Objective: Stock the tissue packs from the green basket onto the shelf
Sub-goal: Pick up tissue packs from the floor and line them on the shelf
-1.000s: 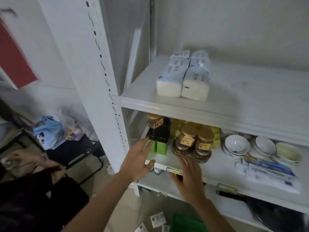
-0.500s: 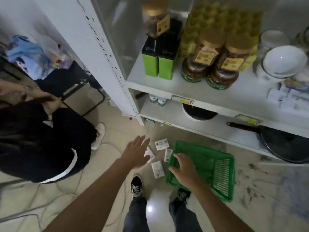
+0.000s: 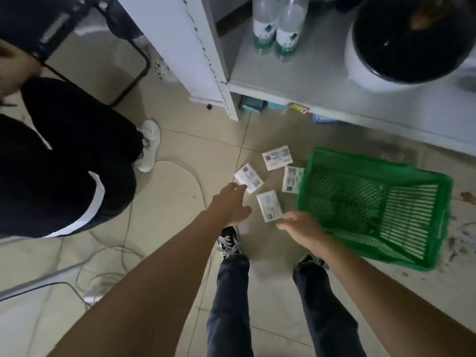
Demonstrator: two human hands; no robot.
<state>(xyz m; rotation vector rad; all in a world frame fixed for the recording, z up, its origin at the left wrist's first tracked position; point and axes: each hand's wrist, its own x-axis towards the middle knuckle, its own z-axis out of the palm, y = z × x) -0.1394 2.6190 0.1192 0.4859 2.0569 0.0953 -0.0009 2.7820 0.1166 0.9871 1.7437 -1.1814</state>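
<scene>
The green basket (image 3: 373, 207) stands on the tiled floor, right of centre, and looks empty inside. Several small white tissue packs lie on the floor to its left: one (image 3: 249, 177) under my left fingertips, one (image 3: 270, 206) between my hands, one (image 3: 278, 157) farther off, one (image 3: 292, 179) against the basket wall. My left hand (image 3: 229, 204) reaches down with fingers apart, its tips at the nearest pack. My right hand (image 3: 300, 226) hovers beside the basket's near-left corner, fingers loosely curled, holding nothing.
The white shelf's lowest board (image 3: 296, 78) carries two water bottles (image 3: 275, 29) and a dark pot (image 3: 401, 39). Its upright post (image 3: 206, 60) stands ahead. A person in dark clothes (image 3: 59, 161) crouches at the left beside a folding chair. Cables (image 3: 103, 253) trail across the floor.
My view has dropped from the upper shelves to the floor. Both hands have come down from the shelf edge toward the basket and the loose packs.
</scene>
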